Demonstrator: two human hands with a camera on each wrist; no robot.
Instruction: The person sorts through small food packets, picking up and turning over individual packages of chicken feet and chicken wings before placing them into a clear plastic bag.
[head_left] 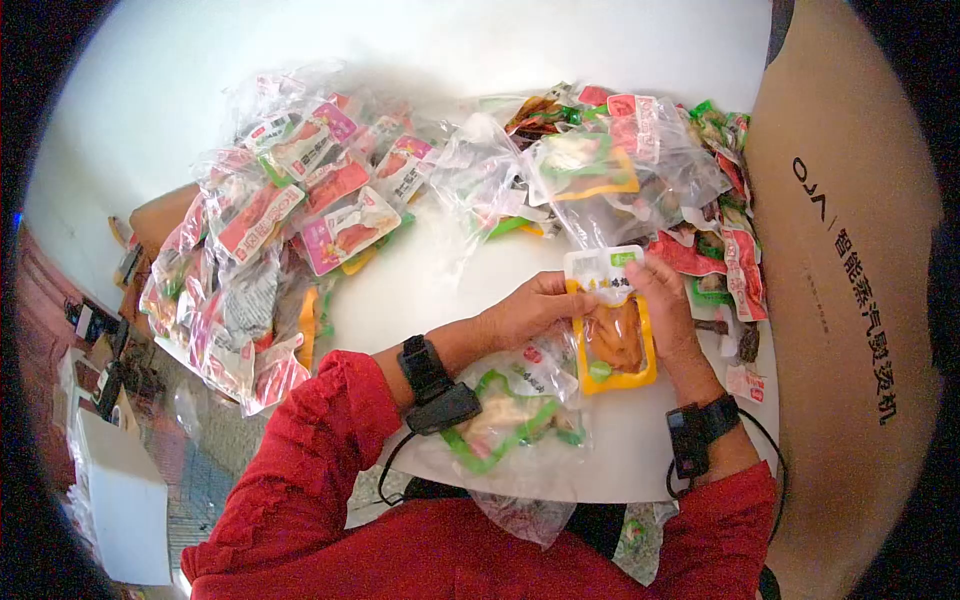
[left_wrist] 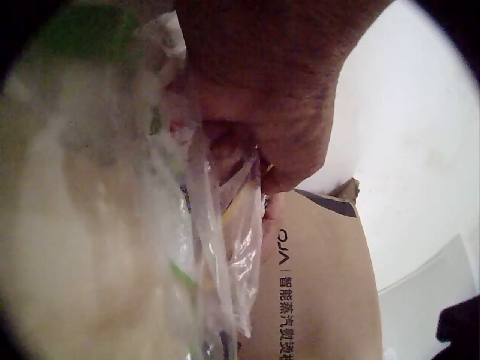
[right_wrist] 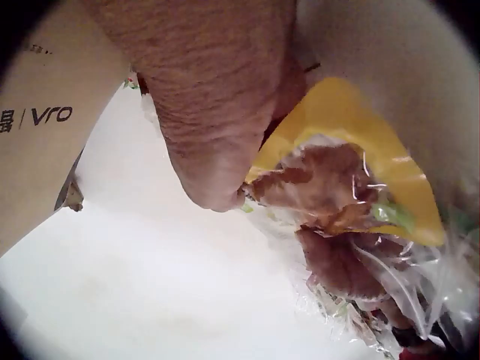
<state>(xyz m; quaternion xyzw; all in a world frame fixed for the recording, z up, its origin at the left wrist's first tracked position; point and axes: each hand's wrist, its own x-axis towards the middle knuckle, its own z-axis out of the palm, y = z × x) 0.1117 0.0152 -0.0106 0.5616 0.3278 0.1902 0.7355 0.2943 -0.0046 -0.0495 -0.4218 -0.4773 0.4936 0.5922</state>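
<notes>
Both hands hold a yellow-edged packet (head_left: pixel 614 340) with brown food behind its clear window, upright above the white table. The left hand (head_left: pixel 528 312) pinches its left edge, and the right hand (head_left: pixel 667 308) grips the upper right side. Below the left hand, a green-edged packet (head_left: pixel 502 412) in a clear bag lies at the near table edge. In the left wrist view, clear plastic (left_wrist: pixel 244 262) hangs by the left hand (left_wrist: pixel 262 105), whose fingertips are mostly hidden. In the right wrist view the yellow-edged packet (right_wrist: pixel 322 187) is beside the right hand (right_wrist: pixel 214 112).
A large heap of bagged packets (head_left: pixel 262 215) covers the table's left side. More packets (head_left: pixel 585 160) lie at the back and right. A tall cardboard box (head_left: pixel 850 300) stands along the right edge. The white table (head_left: pixel 400 300) shows between the heaps.
</notes>
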